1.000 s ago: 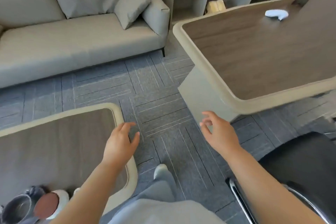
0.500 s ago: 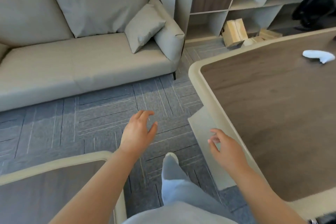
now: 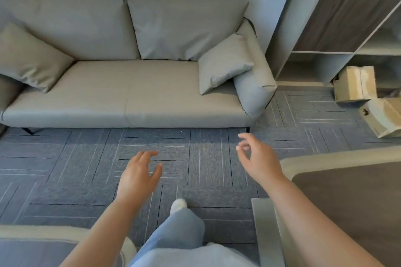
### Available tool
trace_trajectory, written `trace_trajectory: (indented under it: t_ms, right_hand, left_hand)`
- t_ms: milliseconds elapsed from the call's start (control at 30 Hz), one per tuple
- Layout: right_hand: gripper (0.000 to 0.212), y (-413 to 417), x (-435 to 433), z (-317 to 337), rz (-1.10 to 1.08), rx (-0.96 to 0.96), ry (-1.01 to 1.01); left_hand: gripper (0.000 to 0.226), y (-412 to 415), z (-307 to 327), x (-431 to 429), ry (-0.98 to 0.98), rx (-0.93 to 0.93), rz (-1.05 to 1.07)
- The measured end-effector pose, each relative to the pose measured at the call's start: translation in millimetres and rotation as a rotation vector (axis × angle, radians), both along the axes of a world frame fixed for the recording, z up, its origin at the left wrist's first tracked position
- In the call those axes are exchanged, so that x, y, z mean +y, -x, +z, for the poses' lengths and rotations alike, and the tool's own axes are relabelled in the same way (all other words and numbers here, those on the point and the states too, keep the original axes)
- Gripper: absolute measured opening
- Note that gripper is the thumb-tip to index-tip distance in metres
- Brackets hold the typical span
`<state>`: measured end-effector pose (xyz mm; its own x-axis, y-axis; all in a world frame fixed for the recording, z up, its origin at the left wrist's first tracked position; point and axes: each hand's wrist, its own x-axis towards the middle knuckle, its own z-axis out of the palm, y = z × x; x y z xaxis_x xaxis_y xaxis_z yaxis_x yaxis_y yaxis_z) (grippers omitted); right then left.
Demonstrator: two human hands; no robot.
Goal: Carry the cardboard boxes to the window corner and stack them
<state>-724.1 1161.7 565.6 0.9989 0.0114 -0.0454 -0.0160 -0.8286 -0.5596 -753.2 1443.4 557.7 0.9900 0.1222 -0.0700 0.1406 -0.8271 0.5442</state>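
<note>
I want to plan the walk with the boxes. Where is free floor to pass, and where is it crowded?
A wide bare strip of grey-blue carpet runs between the long beige fabric sofa and the two wood-topped tables, under both empty hands. It is crowded at the far right, where two brown cardboard boxes lie before the grey shelf unit.

Matt cloth sofa (image 3: 130, 93); cardboard boxes (image 3: 355, 84) (creased).

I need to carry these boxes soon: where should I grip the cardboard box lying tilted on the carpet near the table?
Probably take the tilted box with both hands, one on each opposite side face, coming from its sofa-facing side. It leans with one edge raised, so fingers could slip under that edge. Its far side is cut off by the frame.
</note>
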Motion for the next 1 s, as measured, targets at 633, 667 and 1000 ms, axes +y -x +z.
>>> trace_trajectory:
  t_ms: [633,667,1000]
  right_hand:
    - [0.036,-224,-96,-24,-0.712,0.207,-0.069]
    - [0.036,-224,-107,-25,-0.766,0.210,-0.078]
    - [0.038,-272,-254,-40,-0.999,0.236,-0.153]
  left_hand:
    - [0.033,-440,13,-174,0.040,-0.039,-0.723]
    - [0.034,-452,13,-194,0.049,-0.040,-0.777]
    - [0.033,-526,3,-373,-0.005,0.010,-0.983]
